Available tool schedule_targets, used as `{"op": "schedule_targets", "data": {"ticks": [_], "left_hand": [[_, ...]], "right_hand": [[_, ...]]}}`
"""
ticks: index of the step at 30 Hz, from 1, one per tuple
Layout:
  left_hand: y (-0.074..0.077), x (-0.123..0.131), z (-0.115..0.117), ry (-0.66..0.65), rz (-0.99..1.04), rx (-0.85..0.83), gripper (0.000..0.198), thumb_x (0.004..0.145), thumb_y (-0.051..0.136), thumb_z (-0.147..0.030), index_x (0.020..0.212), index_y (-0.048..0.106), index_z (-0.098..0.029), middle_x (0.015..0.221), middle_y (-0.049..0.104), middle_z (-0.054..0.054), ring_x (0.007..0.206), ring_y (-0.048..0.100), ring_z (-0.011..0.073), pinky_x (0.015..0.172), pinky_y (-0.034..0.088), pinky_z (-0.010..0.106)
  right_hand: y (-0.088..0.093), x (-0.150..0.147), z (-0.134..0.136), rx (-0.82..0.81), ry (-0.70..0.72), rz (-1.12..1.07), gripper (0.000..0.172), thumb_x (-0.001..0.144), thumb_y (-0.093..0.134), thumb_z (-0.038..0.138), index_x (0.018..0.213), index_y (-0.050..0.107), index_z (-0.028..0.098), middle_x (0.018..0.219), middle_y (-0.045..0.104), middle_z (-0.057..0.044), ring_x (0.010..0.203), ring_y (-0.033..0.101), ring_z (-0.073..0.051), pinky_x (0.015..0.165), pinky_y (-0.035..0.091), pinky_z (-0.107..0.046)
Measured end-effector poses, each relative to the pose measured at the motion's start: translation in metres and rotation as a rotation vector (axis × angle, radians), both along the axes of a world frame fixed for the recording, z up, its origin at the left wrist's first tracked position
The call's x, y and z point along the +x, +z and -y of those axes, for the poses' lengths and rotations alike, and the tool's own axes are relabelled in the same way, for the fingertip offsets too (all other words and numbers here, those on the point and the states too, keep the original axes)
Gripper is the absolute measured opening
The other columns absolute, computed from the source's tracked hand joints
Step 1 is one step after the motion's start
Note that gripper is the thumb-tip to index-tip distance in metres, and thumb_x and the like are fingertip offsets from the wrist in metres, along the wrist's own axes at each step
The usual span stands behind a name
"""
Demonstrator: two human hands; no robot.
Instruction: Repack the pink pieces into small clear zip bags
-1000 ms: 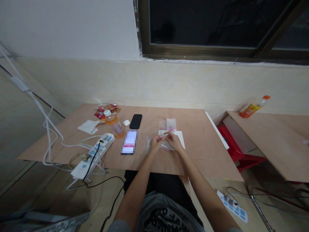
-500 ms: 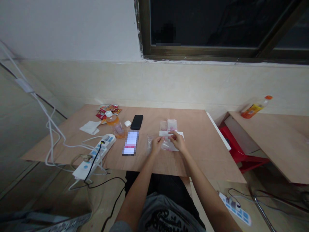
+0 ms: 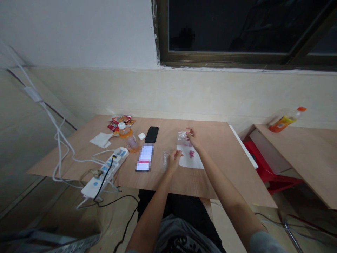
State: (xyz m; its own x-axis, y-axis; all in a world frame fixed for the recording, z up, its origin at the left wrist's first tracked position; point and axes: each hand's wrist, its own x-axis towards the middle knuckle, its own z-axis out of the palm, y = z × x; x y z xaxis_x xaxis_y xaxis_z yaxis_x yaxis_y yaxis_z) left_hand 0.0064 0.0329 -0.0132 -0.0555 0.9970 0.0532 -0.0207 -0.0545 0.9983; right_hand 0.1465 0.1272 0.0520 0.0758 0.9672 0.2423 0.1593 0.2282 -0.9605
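Note:
A white sheet of paper (image 3: 190,163) lies on the wooden table, with a small pile of pink pieces (image 3: 191,154) on it. At the sheet's left edge is my left hand (image 3: 174,158), its fingers pinched together; what they hold, if anything, is too small to name. My right hand (image 3: 193,137) is beyond the sheet, over the small clear bags (image 3: 182,136). Its fingers are partly bent, and whether they grip a bag cannot be made out. Another clear bag (image 3: 165,159) lies just left of my left hand.
Two phones, a black one (image 3: 152,135) and a lit one (image 3: 144,158), lie left of the hands. Further left are a white case (image 3: 141,136), an orange bottle (image 3: 127,137), snack wrappers (image 3: 121,123), tissue (image 3: 101,140) and a power strip (image 3: 105,174) with cables (image 3: 59,140).
My right hand has moved away from my left hand, to the small bags at the back. The clear bag over the paper is gone from there, and the pink pieces now show. The view has shifted slightly.

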Motion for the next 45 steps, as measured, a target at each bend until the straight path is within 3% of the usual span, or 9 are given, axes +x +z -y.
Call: {"op": "schedule_targets", "data": {"ticks": [5,12,21,26,30,35,40,45], "left_hand": [[-0.006,0.001,-0.003,-0.006,-0.021,0.008,0.036,0.08,0.055,-0.051,0.079,0.064,-0.016,0.076,0.069,0.006,0.071,0.063,0.0164,0.066,0.048,0.026],[-0.004,0.002,-0.002,-0.018,0.026,0.037,0.029,0.08,0.056,-0.045,0.077,0.063,-0.016,0.076,0.067,0.006,0.072,0.063,0.0165,0.067,0.047,0.026],[0.005,0.002,0.003,-0.013,0.007,0.038,0.028,0.081,0.056,-0.043,0.078,0.062,-0.016,0.076,0.067,0.006,0.074,0.063,0.0167,0.067,0.047,0.026],[0.003,0.001,0.002,-0.026,-0.01,0.045,0.026,0.081,0.056,-0.042,0.078,0.063,-0.017,0.077,0.067,0.005,0.073,0.061,0.0158,0.067,0.046,0.025],[0.003,0.0,0.001,-0.048,-0.056,0.045,0.028,0.082,0.055,-0.044,0.078,0.064,-0.017,0.076,0.067,0.005,0.071,0.061,0.0157,0.066,0.045,0.025],[0.01,0.004,0.005,-0.121,-0.207,0.102,0.028,0.082,0.055,-0.043,0.077,0.065,-0.018,0.076,0.067,0.004,0.073,0.061,0.0166,0.069,0.044,0.027],[0.018,0.004,0.0,-0.255,-0.084,0.033,0.033,0.082,0.054,-0.049,0.079,0.066,-0.018,0.077,0.068,0.004,0.075,0.062,0.0165,0.069,0.046,0.026],[0.024,-0.006,-0.008,-0.094,0.098,-0.042,0.037,0.074,0.06,-0.052,0.081,0.065,-0.016,0.076,0.067,0.006,0.071,0.062,0.0163,0.067,0.047,0.027]], "right_hand": [[-0.014,-0.012,-0.026,-0.01,0.039,0.037,0.034,0.074,0.053,0.032,0.106,0.057,0.02,0.079,0.056,0.001,0.061,0.054,-0.011,0.052,0.046,-0.022],[-0.03,-0.01,-0.054,0.001,-0.036,0.261,0.029,0.073,0.046,0.019,0.099,0.06,0.016,0.07,0.058,0.0,0.066,0.056,-0.015,0.07,0.047,-0.03],[-0.023,-0.007,-0.061,0.057,-0.048,0.569,0.038,0.065,0.048,0.002,0.095,0.065,0.02,0.082,0.066,-0.004,0.083,0.058,-0.019,0.081,0.046,-0.034],[-0.019,-0.008,-0.027,0.189,-0.207,0.485,0.041,0.072,0.051,0.013,0.112,0.06,0.017,0.105,0.065,-0.011,0.093,0.057,-0.022,0.088,0.044,-0.039],[-0.032,0.008,0.039,0.12,-0.273,0.267,0.027,0.083,0.046,0.03,0.101,0.062,0.018,0.087,0.066,-0.007,0.078,0.058,-0.019,0.074,0.047,-0.032],[-0.055,0.033,0.107,0.032,-0.424,0.211,0.029,0.081,0.05,0.038,0.094,0.063,0.016,0.08,0.065,-0.006,0.067,0.054,-0.017,0.065,0.045,-0.029],[-0.063,0.035,0.115,0.027,-0.439,0.227,0.027,0.08,0.049,0.037,0.091,0.062,0.016,0.076,0.063,-0.004,0.064,0.052,-0.016,0.062,0.044,-0.028],[-0.063,0.034,0.112,0.03,-0.399,0.253,0.027,0.081,0.049,0.039,0.089,0.062,0.017,0.075,0.063,-0.003,0.063,0.053,-0.017,0.061,0.043,-0.028]]}}
